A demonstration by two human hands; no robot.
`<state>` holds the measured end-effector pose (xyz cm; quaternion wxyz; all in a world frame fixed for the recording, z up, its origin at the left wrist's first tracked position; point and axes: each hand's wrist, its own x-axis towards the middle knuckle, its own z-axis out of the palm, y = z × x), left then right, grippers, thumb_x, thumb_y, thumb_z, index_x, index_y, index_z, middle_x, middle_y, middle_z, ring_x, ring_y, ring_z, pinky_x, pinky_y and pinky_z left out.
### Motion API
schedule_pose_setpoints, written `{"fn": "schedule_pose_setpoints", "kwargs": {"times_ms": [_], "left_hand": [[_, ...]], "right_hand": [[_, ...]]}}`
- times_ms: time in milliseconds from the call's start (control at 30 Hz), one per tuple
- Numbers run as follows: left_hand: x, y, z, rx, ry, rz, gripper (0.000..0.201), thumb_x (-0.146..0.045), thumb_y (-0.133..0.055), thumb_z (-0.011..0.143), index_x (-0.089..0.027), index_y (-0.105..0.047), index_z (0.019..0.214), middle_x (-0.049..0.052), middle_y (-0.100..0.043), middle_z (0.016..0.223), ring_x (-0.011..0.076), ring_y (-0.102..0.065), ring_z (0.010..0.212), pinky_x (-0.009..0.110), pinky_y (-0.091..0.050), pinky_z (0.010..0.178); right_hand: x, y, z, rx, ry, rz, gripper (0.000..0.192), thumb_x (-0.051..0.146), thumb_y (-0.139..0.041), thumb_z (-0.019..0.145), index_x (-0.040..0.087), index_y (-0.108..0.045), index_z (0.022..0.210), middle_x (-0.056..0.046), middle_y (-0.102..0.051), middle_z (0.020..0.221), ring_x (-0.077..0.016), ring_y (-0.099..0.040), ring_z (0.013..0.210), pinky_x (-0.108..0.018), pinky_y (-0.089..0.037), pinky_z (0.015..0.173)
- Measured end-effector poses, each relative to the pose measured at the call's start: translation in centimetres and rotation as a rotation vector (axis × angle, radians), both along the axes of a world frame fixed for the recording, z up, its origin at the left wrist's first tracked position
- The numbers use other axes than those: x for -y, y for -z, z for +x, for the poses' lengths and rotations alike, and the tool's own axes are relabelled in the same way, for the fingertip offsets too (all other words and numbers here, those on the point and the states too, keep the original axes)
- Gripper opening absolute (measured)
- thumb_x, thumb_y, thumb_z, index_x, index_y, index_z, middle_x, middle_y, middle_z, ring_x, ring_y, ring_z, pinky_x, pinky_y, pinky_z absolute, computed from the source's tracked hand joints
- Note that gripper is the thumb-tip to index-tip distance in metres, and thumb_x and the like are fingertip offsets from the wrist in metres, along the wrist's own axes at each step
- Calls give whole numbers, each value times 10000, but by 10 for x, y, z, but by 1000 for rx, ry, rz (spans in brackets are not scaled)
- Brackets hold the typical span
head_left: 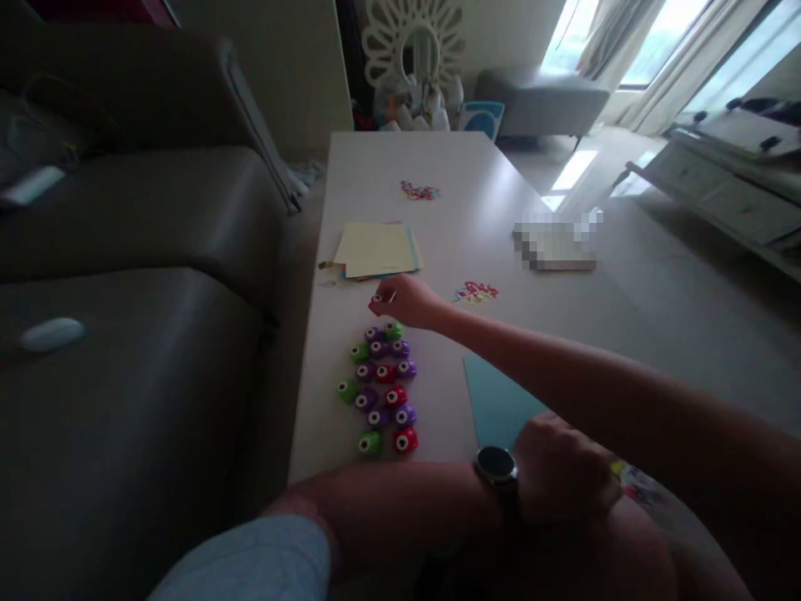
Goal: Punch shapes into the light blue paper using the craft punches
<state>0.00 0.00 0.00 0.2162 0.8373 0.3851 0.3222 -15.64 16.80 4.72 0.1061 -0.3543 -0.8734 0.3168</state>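
From here, the right hand (406,300) pinches a red punch (375,306) beyond the clustered punches (386,373), pale round top upward, long axis too small to read. The left hand (566,472) curls by blue paper (501,401); I can't tell whether it grips anything. A sofa (143,359) flanks the pale table (360,163); windows (663,37) glow far right.

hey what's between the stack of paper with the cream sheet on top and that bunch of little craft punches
In the head view, your right hand, holding a red punch, lies between the paper stack and the bunch of craft punches.
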Motion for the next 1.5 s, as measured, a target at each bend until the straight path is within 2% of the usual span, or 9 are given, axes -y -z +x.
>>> {"fn": "schedule_pose_setpoints", "kwargs": {"times_ms": [133,200,300,433,533,700,900,1133,1500], "left_hand": [[1,-5,-5,-96,62,79,145,-330,-611,869,-194,-651,835,33,-711,858,204,-615,842,382,-432,738],[0,-9,-6,-155,87,89,173,-348,-623,869,-187,-633,808,38,-696,853,213,-604,860,413,-426,795],[-4,-15,-8,-170,42,79,117,-304,-626,871,-202,-619,814,24,-687,881,217,-590,920,415,-414,844],[-21,-21,-16,-156,-139,15,83,-221,-622,870,-223,-636,951,27,-690,981,223,-575,995,403,-406,887],[-41,-22,-27,-181,-315,-5,146,-193,-594,887,-226,-635,1023,43,-682,1055,237,-565,1048,412,-398,938],[-60,-17,-41,-334,-515,-63,237,-226,-549,924,-204,-628,1146,89,-649,1158,265,-543,1104,412,-419,921],[-57,-9,-47,-426,-518,-61,267,-289,-566,943,-199,-621,1188,100,-635,1153,273,-536,1098,413,-410,926],[-55,-8,-49,-442,-494,-82,245,-339,-594,955,-207,-616,1160,94,-632,1133,269,-523,1102,416,-379,935],[-55,-12,-49,-410,-451,-100,195,-314,-591,960,-227,-634,1129,89,-606,1155,262,-505,1112,409,-381,937]], "right_hand": [[-22,-30,64,-218,179,-9,213,333,-650,876,135,-724,903,-58,-723,860,-131,-603,742,-275,-440,674],[-22,-47,119,-287,241,-32,237,366,-668,862,145,-722,931,-54,-724,874,-129,-613,740,-282,-459,684],[2,-62,216,-323,362,-49,298,447,-722,801,169,-725,908,-62,-740,885,-141,-631,721,-303,-490,673],[48,-52,323,-378,629,-51,341,471,-736,780,186,-726,965,-76,-760,903,-170,-675,754,-334,-533,703],[65,-36,359,-330,672,-38,308,445,-717,791,181,-728,950,-76,-758,838,-174,-680,708,-337,-549,672],[60,-24,359,-216,481,85,159,290,-690,810,169,-725,906,-65,-725,854,-149,-666,719,-307,-559,695],[64,-10,353,-127,266,64,142,188,-648,830,168,-731,943,-49,-706,897,-133,-659,768,-267,-521,708],[61,2,345,-80,195,44,169,206,-666,823,170,-739,971,-54,-714,912,-141,-655,788,-268,-506,727],[64,2,331,-65,178,111,185,200,-634,845,189,-743,994,-50,-708,935,-139,-631,804,-270,-489,736]]}}
